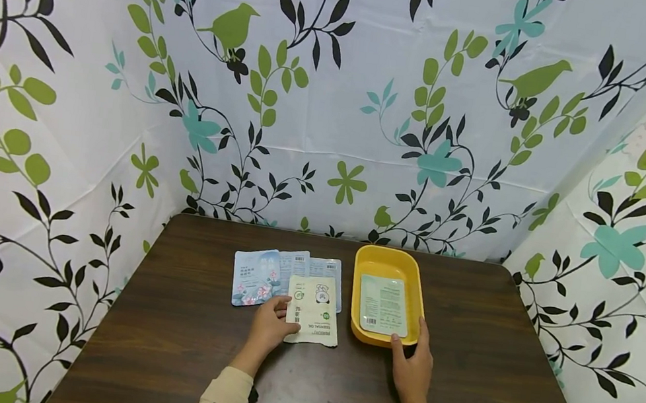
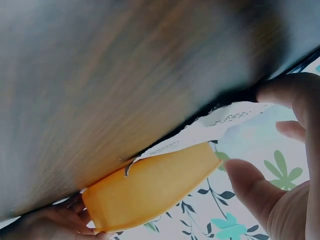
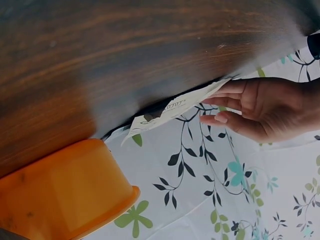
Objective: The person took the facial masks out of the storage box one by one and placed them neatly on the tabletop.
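A cream sachet with a cartoon bear [image 1: 313,310] lies on the table, partly over the light blue sachets. My left hand [image 1: 273,324] is at its left edge. The fingers touch that edge, while the thumb [image 3: 235,125] stands raised apart from it in the right wrist view. A yellow plastic tray [image 1: 361,266] stands to the right, with a pale green sachet [image 1: 384,305] lying in it. My right hand [image 1: 413,365] holds the tray's near right corner, thumb at the front rim and fingers along the right wall.
Three light blue sachets overlap behind the cream one: a flowered one [image 1: 255,273], a middle one [image 1: 295,262] and a right one [image 1: 328,269]. The dark wooden table [image 1: 178,318] ends at a patterned curtain [image 1: 331,129] behind and on both sides.
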`<state>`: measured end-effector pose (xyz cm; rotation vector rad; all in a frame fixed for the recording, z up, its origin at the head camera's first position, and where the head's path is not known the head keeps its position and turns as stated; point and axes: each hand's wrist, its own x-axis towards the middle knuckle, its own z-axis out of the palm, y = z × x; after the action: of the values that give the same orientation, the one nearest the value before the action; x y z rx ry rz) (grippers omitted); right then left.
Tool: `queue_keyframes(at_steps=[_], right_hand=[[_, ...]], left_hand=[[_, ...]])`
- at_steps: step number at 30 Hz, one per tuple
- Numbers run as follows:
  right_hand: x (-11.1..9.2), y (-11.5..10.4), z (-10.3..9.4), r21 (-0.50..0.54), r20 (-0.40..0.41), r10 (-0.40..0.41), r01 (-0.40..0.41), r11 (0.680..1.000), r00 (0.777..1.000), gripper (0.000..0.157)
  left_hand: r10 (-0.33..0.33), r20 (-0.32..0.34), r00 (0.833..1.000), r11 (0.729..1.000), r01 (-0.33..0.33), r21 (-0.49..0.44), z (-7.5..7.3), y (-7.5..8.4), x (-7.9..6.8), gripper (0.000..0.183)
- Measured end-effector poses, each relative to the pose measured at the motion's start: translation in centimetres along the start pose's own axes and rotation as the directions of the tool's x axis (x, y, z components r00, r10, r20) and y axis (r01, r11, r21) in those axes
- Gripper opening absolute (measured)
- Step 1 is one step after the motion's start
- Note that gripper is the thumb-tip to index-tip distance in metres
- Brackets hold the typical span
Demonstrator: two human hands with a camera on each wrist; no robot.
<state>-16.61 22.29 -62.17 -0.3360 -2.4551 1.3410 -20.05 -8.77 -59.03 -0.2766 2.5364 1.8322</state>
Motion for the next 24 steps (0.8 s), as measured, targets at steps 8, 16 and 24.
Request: queue_keyframes(at_steps=[8,16,24], right_hand=[[-0.1,-0.1,-0.1,0.003,0.0,-0.006,0.006,1.0,1.0,0.078],[0.0,0.0,0.0,0.013,0.005,-0.011,0.011,1.0,1.0,0.079],[0.1,0.2,0.1,0.005,0.007,-0.008,0.008,1.0,1.0,0.079]], left_hand=[[-0.041,0.005,0.999,0.996,0.041,-0.077,-0.1,0.4,-0.4,0.074],[-0.018,0.005,1.0,0.985,0.018,-0.171,-0.6,1.6,-0.1,0.084],[0.096,0.018,0.995,0.967,-0.089,-0.238,-1.2,5.2,1.3,0.081]])
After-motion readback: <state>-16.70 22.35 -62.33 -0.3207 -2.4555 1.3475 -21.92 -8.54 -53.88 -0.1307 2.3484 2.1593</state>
